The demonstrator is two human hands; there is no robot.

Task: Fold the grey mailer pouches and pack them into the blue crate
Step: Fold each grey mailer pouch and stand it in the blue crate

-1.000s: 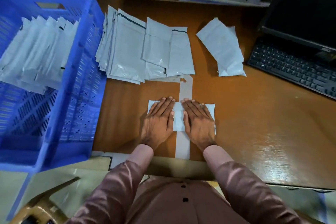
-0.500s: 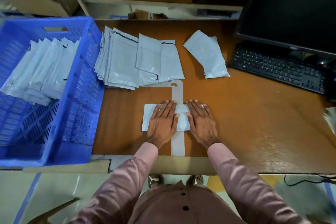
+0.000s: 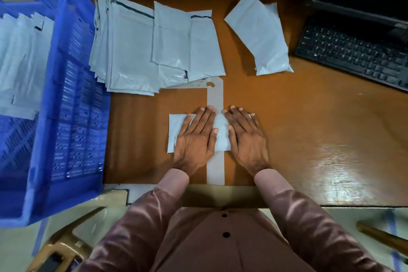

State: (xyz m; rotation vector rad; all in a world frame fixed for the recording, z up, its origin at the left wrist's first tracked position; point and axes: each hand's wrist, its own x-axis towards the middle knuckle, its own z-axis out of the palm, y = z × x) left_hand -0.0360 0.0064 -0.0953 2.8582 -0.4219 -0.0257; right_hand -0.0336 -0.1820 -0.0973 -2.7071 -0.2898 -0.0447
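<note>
A person in a pink shirt leans over a brown desk (image 3: 298, 130), seen from above. Both hands lie flat, fingers straight, pressing a folded grey pouch (image 3: 220, 134) onto the desk near its front edge. The left hand (image 3: 195, 137) covers the pouch's left half; the right hand (image 3: 246, 137) covers its right end. Neither hand grips anything.

Compared with a second ago, the hands have stayed flat on the pouch, but the pouch's right edge, which then stuck out past the right hand, is now hidden beneath it, and the pouch looks shorter. This suggests the fold is being pressed tighter and that this pouch is nearly ready to pack.

The blue crate (image 3: 72, 117) sits to the left, its near wall just beside the desk's left edge. Folded pouches already lie inside it, leaning in a row (image 3: 19, 62). A fanned stack of unfolded pouches (image 3: 132, 51) lies at the back of the desk, touching the crate's wall. One loose pouch (image 3: 260, 35) lies further right, near a keyboard (image 3: 353, 55).

Bare desk lies between the hands and the crate, so the path left looks open, though the crate wall must be cleared. The desk's front edge is close behind the wrists.
</note>
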